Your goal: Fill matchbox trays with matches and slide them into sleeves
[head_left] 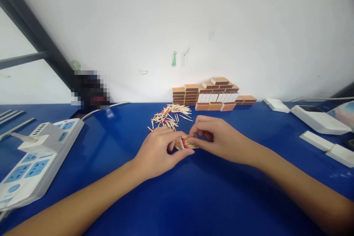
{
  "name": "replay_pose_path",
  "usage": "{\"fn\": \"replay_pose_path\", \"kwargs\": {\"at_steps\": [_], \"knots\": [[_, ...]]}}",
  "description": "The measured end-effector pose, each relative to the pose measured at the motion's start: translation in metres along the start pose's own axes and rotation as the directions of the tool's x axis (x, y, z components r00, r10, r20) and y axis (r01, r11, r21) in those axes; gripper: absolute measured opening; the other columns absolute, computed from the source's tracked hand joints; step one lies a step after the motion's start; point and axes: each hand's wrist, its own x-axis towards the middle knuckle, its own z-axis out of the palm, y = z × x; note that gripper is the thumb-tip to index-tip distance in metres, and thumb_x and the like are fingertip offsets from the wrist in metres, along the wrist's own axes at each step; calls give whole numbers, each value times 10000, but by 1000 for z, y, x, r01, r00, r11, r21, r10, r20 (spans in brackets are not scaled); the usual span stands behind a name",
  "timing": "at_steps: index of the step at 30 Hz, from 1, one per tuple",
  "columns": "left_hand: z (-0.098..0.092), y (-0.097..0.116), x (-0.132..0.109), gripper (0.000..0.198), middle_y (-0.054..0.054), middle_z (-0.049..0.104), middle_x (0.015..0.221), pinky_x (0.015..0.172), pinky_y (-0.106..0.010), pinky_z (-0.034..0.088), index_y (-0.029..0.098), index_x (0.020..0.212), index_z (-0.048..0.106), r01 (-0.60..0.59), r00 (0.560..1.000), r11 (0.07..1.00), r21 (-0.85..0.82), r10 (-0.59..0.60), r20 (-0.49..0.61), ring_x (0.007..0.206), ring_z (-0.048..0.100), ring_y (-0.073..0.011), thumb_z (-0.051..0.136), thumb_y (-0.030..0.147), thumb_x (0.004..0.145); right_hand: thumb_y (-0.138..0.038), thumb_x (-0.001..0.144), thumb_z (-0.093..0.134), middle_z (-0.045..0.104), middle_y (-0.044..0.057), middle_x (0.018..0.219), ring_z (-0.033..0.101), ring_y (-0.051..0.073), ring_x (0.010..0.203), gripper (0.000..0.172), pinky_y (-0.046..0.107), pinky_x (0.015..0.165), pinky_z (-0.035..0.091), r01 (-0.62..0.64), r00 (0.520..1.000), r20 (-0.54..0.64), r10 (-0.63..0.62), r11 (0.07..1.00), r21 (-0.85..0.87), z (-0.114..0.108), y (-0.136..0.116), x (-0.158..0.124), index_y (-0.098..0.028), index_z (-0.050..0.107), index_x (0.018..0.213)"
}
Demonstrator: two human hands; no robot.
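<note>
Between my two hands is a matchbox, its tray slid partly out and filled with red-tipped matches. My left hand is closed around the box's left end, thumb along the near side. From the right, my right hand pinches the tray's right end, thumb over the matches. Those fingers cover part of the tray. Just beyond my left hand lies a loose heap of matches, several with red heads showing.
Matchboxes are stacked against the wall behind the heap. A white power strip with a plugged-in adapter lies at left. White blocks and a white device with a dark screen rest at right on the blue table.
</note>
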Motion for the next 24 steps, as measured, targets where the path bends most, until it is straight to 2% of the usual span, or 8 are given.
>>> {"fn": "replay_pose_path", "kwargs": {"at_steps": [8, 14, 16, 19, 24], "knots": [[-1, -2, 4, 319, 73, 454, 627, 645, -265, 396, 260, 1143, 766, 77, 997, 993, -92, -78, -14, 599, 472, -107, 732, 496, 930, -374, 974, 665, 543, -13, 774, 497, 127, 678, 191, 272, 609, 400, 4, 998, -64, -4, 1000, 5, -3, -5, 0, -217, 720, 881], [-5, -11, 8, 365, 69, 492, 626, 645, -260, 399, 240, 1171, 767, 50, 998, 991, -122, -54, -29, 608, 474, -111, 757, 495, 910, -343, 952, 708, 541, -17, 779, 474, 115, 654, 150, 262, 592, 387, 15, 996, -86, -14, 1000, 7, -3, -2, 2, -217, 721, 873], [-7, -14, 10, 394, 65, 493, 618, 625, -261, 383, 219, 1177, 768, 54, 996, 993, -107, -61, -63, 596, 457, -113, 751, 509, 910, -332, 958, 703, 540, -21, 765, 471, 112, 641, 141, 263, 591, 386, 38, 991, -131, -39, 999, -16, -3, -1, 3, -212, 719, 886], [-11, -19, 12, 371, 64, 485, 612, 619, -254, 380, 221, 1155, 777, 75, 996, 992, -97, -80, -48, 596, 456, -113, 757, 496, 907, -311, 983, 663, 540, -18, 749, 469, 113, 627, 136, 263, 582, 383, 70, 971, -226, -83, 996, -63, -3, 1, 3, -203, 707, 914], [-14, -24, 13, 354, 66, 488, 617, 607, -251, 374, 210, 1101, 786, 149, 985, 981, -124, -158, -68, 595, 453, -107, 781, 488, 881, -289, 990, 622, 541, -12, 729, 472, 122, 611, 154, 280, 591, 375, 11, 930, -361, -75, 984, -175, -5, 11, 4, -195, 682, 884]]}}
